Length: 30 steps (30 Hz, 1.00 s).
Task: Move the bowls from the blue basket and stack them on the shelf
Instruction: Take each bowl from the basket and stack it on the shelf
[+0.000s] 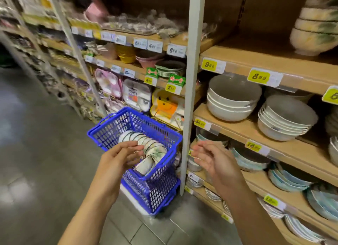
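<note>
**Empty hands above a basket of bowls**

Where the aisle runs away at the far left, the shelving blurs so badly that its goods cannot be made out, and the nearer price tags are mostly unreadable. Just right of that, the blue plastic mesh basket (pixel 146 127) sits on top of a second blue basket (pixel 155 190), whose base hides behind the person's left forearm. Inside the upper basket lies a curved row of white ceramic bowls with dark rims (pixel 146 148), nested on their sides; the near end of the row is partly covered by the left hand's fingers, so the count is unclear.

The left hand (pixel 117 159) hovers over the near edge of the basket, fingers loosely spread and slightly curled, grasping nothing; whether the fingertips brush the bowls cannot be told. The right hand (pixel 215 159) hangs beyond the white metal shelf upright (pixel 192 80), palm turned inward, fingers loosely parted and slightly bent, also empty and touching nothing.

Farther right, the tan wooden shelf (pixel 256 127) carries stacks of plain white bowls (pixel 230 102), while a stack of cream bowls with green and yellow patterns (pixel 316 29) on the top board is cut off by the frame's edge. Lower stacks of pale blue dishes (pixel 292 179) are likewise clipped.
</note>
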Each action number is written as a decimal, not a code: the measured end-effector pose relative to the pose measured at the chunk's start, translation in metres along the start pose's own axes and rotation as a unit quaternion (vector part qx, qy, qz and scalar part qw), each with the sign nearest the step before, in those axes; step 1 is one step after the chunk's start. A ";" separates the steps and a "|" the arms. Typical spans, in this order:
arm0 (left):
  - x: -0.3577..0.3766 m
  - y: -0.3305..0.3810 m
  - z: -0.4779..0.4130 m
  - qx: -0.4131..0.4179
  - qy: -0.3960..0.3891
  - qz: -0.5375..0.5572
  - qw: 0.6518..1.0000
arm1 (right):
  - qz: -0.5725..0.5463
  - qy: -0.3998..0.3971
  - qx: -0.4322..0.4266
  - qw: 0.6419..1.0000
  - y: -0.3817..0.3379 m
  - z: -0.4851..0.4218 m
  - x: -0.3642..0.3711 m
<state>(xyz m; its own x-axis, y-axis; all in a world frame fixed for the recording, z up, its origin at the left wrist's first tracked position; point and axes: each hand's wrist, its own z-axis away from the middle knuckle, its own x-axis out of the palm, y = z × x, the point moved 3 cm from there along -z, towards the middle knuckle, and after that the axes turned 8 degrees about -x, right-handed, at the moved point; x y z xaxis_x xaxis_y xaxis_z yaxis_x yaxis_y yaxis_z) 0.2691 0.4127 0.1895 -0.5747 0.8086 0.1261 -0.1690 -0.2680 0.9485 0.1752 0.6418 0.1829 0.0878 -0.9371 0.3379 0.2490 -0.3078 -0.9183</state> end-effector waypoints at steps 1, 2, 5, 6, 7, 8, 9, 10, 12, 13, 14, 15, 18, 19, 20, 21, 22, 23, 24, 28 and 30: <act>-0.013 0.000 -0.004 -0.004 0.004 0.001 1.000 | 0.009 -0.011 0.002 1.000 0.008 -0.002 0.012; -0.027 0.000 -0.009 -0.009 0.006 0.000 1.000 | 0.018 -0.020 0.003 1.000 0.015 -0.004 0.026; -0.071 0.002 -0.027 -0.034 0.006 -0.001 0.999 | 0.037 -0.028 0.007 0.999 0.038 -0.012 0.069; -0.086 0.004 -0.033 -0.041 0.009 0.002 0.999 | 0.043 -0.029 0.010 0.999 0.047 -0.015 0.084; -0.102 0.005 -0.040 -0.047 0.012 0.001 0.999 | 0.049 -0.029 0.015 0.998 0.055 -0.017 0.099; -0.117 0.007 -0.047 -0.050 0.014 -0.004 0.999 | 0.055 -0.026 0.021 0.998 0.064 -0.020 0.113; -0.132 0.008 -0.054 -0.053 0.016 -0.008 0.998 | 0.059 -0.022 0.026 0.998 0.073 -0.023 0.125; -0.147 0.009 -0.061 -0.056 0.019 -0.010 0.998 | 0.063 -0.017 0.032 0.997 0.083 -0.027 0.137; -0.172 0.012 -0.076 -0.064 0.019 -0.014 0.998 | 0.078 -0.011 0.045 0.996 0.101 -0.034 0.157; -0.182 0.013 -0.083 -0.067 0.018 -0.017 0.997 | 0.088 -0.007 0.052 0.995 0.109 -0.037 0.164; -0.190 0.013 -0.091 -0.071 0.016 -0.020 0.997 | 0.095 -0.002 0.059 0.994 0.117 -0.041 0.170; -0.197 0.014 -0.099 -0.077 0.015 -0.025 0.997 | 0.101 0.003 0.066 0.993 0.125 -0.044 0.174; -0.209 0.012 -0.124 -0.098 0.007 -0.037 0.994 | 0.124 0.018 0.088 0.988 0.147 -0.059 0.182; -0.211 0.011 -0.134 -0.105 0.004 -0.040 0.994 | 0.131 0.025 0.096 0.986 0.154 -0.066 0.183; -0.211 0.010 -0.144 -0.113 0.002 -0.045 0.993 | 0.138 0.034 0.104 0.984 0.160 -0.074 0.185; -0.211 0.008 -0.154 -0.120 -0.001 -0.049 0.992 | 0.147 0.043 0.110 0.982 0.166 -0.082 0.185; -0.210 0.006 -0.165 -0.128 -0.004 -0.053 0.990 | 0.155 0.052 0.115 0.980 0.172 -0.091 0.186; -0.207 0.005 -0.176 -0.136 -0.008 -0.057 0.989 | 0.163 0.059 0.121 0.977 0.179 -0.101 0.187; -0.204 0.004 -0.189 -0.144 -0.013 -0.060 0.988 | 0.168 0.066 0.128 0.975 0.185 -0.110 0.189; -0.191 0.000 -0.244 -0.168 -0.031 -0.090 0.981 | 0.182 0.085 0.155 0.967 0.208 -0.156 0.196; -0.183 -0.002 -0.275 -0.181 -0.037 -0.123 0.975 | 0.199 0.098 0.166 0.961 0.216 -0.180 0.200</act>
<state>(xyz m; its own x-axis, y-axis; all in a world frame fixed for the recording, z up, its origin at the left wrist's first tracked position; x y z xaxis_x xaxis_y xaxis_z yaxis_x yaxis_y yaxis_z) 0.1542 0.1216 0.0842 -0.4241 0.9038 -0.0581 -0.5728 -0.2179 0.7902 0.0733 0.3585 0.0149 0.0637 -0.9928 -0.1016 0.5295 0.1199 -0.8398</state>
